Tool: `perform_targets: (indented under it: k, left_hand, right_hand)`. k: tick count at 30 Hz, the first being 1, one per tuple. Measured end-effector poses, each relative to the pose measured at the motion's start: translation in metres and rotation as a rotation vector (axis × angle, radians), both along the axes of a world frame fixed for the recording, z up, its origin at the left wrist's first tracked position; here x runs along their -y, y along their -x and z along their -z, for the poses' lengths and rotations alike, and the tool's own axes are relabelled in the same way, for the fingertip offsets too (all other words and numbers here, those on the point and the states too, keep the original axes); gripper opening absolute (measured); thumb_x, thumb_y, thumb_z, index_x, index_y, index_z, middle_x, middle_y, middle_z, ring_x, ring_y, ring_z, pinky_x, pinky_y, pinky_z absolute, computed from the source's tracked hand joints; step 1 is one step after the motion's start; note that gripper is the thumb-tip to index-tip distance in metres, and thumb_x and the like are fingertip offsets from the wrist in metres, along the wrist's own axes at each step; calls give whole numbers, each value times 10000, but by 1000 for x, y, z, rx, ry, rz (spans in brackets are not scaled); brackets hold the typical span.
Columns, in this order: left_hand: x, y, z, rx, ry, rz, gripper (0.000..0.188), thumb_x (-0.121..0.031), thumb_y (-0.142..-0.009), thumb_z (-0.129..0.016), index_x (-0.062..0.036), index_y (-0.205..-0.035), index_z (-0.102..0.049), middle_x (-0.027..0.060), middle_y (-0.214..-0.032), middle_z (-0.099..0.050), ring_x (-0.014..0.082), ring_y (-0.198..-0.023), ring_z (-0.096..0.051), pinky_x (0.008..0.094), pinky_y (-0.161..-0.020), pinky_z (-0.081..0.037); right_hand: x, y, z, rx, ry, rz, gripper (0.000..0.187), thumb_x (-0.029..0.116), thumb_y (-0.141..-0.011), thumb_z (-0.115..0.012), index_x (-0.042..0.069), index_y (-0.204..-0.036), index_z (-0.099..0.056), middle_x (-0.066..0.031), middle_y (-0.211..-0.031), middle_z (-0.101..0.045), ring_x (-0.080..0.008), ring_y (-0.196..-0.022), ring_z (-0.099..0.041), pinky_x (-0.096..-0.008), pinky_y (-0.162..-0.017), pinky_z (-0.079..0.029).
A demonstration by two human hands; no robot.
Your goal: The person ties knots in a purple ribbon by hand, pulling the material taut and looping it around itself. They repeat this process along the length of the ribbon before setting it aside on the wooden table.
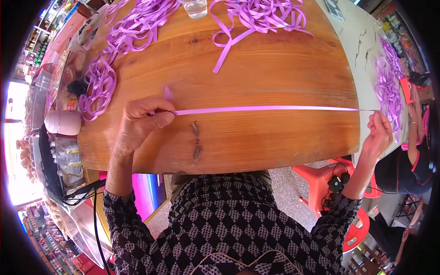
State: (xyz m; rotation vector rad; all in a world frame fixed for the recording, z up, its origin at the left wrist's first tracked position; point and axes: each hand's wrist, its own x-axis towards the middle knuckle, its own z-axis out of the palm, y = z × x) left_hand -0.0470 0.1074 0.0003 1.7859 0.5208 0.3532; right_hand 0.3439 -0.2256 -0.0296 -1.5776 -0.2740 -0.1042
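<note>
A narrow purple ribbon (266,108) is stretched straight across the wooden table (275,142), just above its surface. My left hand (145,117) pinches one end between thumb and fingers, and a short, blurred bit of purple sticks up behind the fingertips. At the other end, past the table's right edge, my right hand (379,133) is closed on the ribbon. Loose heaps of the same ribbon lie at the far left (142,27) and far middle (263,16). From the middle heap a single strand (222,57) reaches toward me.
A clear glass of water (196,9) stands between the heaps. To the left are a pink rounded object (63,123) and black cables (95,220). A white marbled table (362,50) bears more ribbon (388,87) on the right. Red stools (318,183) and another person (403,169) are there too.
</note>
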Motion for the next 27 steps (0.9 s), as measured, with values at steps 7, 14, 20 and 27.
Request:
perform_targets:
  k: [7,14,20,27]
  left_hand:
    - [17,-11,-6,-76,-74,-55,145,-5,-789,-631,1,-932,-654,43,-875,-624,104,-793,-554,238,-750,-436]
    - [70,-40,-25,-98,243,81,264,16,-833,-569,8,-1097,-578,60,-950,-628,90,-771,-553,210,-705,-447]
    - [81,-48,-29,16,476,26,372,-51,-849,-597,4,-1192,-463,75,-944,-632,71,-768,-543,200,-661,-451]
    - [79,-52,-28,-245,492,65,229,-152,-852,-620,13,-1008,-590,48,-762,-622,45,-630,-501,174,-523,-382]
  right_hand:
    - [-12,1,-2,689,686,253,202,61,-816,-615,7,-1010,-630,-79,-922,-630,-171,-809,-568,-278,-681,-450]
    - [-134,172,-30,721,317,-925,450,58,-666,-722,15,-1091,-579,-105,-904,-615,-281,-847,-570,-371,-731,-438]
    - [-144,189,-17,582,121,-964,405,75,-649,-738,45,-1033,-609,-66,-796,-612,-224,-679,-540,-333,-615,-407]
    - [-139,188,-14,576,91,-964,258,56,-648,-736,37,-882,-628,-69,-762,-595,-227,-662,-529,-340,-580,-409]
